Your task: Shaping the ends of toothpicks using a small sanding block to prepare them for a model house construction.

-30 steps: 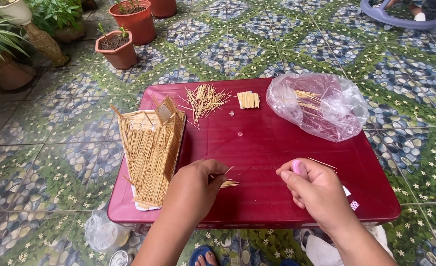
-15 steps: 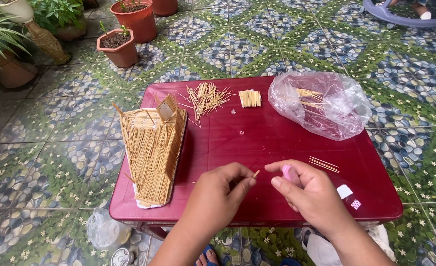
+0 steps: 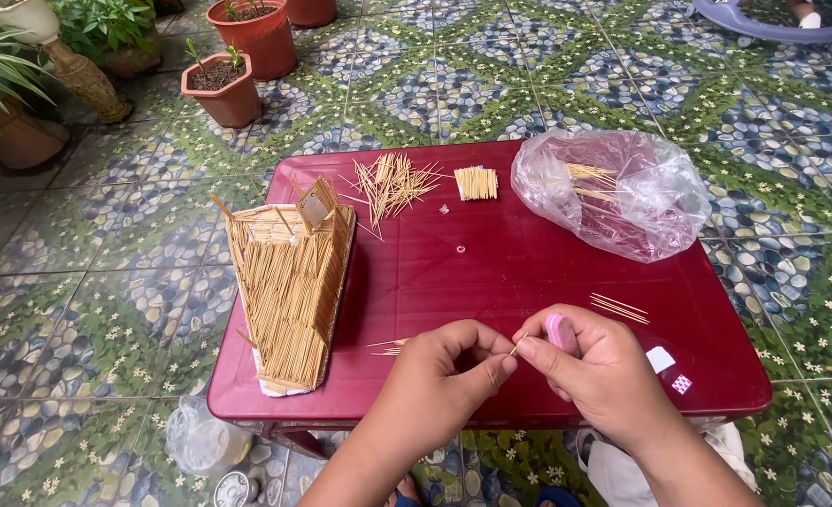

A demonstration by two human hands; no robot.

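1. Head view shows the left hand (image 3: 444, 376) and the right hand (image 3: 596, 371) meeting just above the near edge of the dark red surface (image 3: 491, 272).
2. Right-hand fingers (image 3: 540, 355) are pinched on a thin wooden stick (image 3: 519, 344), with a pink tool (image 3: 561, 330) tucked under the same hand's thumb.
3. Left-hand fingers (image 3: 493, 368) are curled together, their tips almost touching the stick's end; whether they grip it cannot be told.
4. Just left of the left hand, a few loose sticks (image 3: 390, 346) lie on the surface.
5. Right of the right hand lie a small fan of sticks (image 3: 620, 307) and two white scraps (image 3: 670, 369).
6. On the left side of the surface stands a model house built of sticks (image 3: 289, 282), its sloped roof facing up.
7. Farther back sit a scattered stick pile (image 3: 392, 181), a neat cut bundle (image 3: 476, 182), and a clear plastic bag (image 3: 623, 192) with more sticks inside.
8. Beyond the surface, on the patterned floor tiles (image 3: 491, 75), stand terracotta plant pots (image 3: 247, 56).
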